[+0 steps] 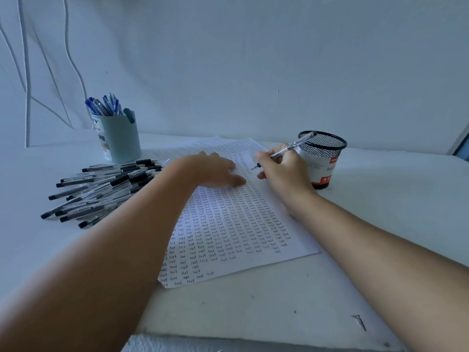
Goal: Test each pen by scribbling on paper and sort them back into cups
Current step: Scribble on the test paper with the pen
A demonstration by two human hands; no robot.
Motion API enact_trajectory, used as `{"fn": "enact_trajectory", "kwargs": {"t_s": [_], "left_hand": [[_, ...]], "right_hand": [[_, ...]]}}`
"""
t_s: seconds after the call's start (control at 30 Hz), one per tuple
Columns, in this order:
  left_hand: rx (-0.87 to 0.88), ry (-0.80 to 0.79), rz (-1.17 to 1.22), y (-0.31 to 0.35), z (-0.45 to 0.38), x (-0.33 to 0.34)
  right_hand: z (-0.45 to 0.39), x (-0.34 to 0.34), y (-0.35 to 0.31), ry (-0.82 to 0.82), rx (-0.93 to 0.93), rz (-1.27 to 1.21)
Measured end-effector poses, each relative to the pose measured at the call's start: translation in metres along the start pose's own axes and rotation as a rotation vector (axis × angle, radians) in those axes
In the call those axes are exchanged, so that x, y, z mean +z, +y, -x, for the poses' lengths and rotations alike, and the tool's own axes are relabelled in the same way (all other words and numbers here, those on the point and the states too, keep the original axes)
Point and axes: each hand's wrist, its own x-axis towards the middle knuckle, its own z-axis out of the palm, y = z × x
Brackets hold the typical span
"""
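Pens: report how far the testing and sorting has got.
Done: the paper is nearly filled with rows of small test marks, and the pale cup already holds blue pens. In hand: the right hand holds a pen tip-down over the sheet while the left hand lies flat on it. Left: a large pile of black pens; the mesh cup shows no pens.

"test" in rows on paper (228,224)

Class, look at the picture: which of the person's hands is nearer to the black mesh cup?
Right. The right hand, holding a pen, is just beside the black mesh cup. The left hand rests on the paper, farther from it.
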Motion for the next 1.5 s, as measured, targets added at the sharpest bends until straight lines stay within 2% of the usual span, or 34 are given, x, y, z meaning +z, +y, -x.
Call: {"fn": "enact_trajectory", "kwargs": {"t_s": [0.1, 0.23, 0.37, 0.4, 0.47, 0.57, 0.67, 0.73, 0.8, 0.9, 1.07, 1.27, 1.5], "left_hand": [[-0.011, -0.008, 0.011, 0.004, -0.005, 0.003], [0.001, -0.005, 0.008, 0.001, -0.005, 0.001], [0.086, 0.041, -0.039, -0.001, 0.001, -0.018], [0.098, 0.051, -0.049, -0.002, 0.006, -0.026], [0.105, 0.054, -0.104, -0.007, 0.024, -0.046], [0.021, -0.025, -0.247, -0.029, 0.055, -0.070], [-0.132, -0.178, -0.267, -0.063, 0.075, -0.071], [-0.149, -0.287, -0.170, -0.080, 0.082, -0.057], [-0.129, -0.326, -0.071, -0.090, 0.086, -0.038], [-0.129, -0.268, -0.088, -0.105, 0.083, -0.015], [-0.153, -0.203, -0.023, -0.132, 0.083, -0.009], [-0.062, -0.026, -0.023, -0.107, 0.072, 0.011], [-0.081, 0.083, -0.067, -0.104, 0.069, 0.017]], "right_hand": [[0.000, -0.003, -0.001, -0.053, 0.002, 0.139], [-0.007, -0.002, 0.005, -0.100, 0.025, 0.141], [-0.007, 0.006, 0.010, -0.138, -0.101, 0.158], [-0.006, 0.008, 0.011, -0.180, -0.142, 0.221], [-0.003, 0.010, 0.011, -0.294, -0.291, 0.503], [0.000, 0.017, 0.001, -0.370, -0.511, 0.767], [0.002, 0.034, -0.022, -0.468, -0.465, 0.736], [0.006, 0.052, -0.037, -0.517, -0.398, 0.593], [0.012, 0.073, -0.048, -0.546, -0.327, 0.471], [0.022, 0.096, -0.043, -0.557, -0.238, 0.435], [0.022, 0.091, -0.026, -0.509, -0.294, 0.686], [0.019, 0.089, -0.022, -0.518, -0.271, 0.793], [0.021, 0.089, -0.020, -0.487, -0.254, 0.814]]}}
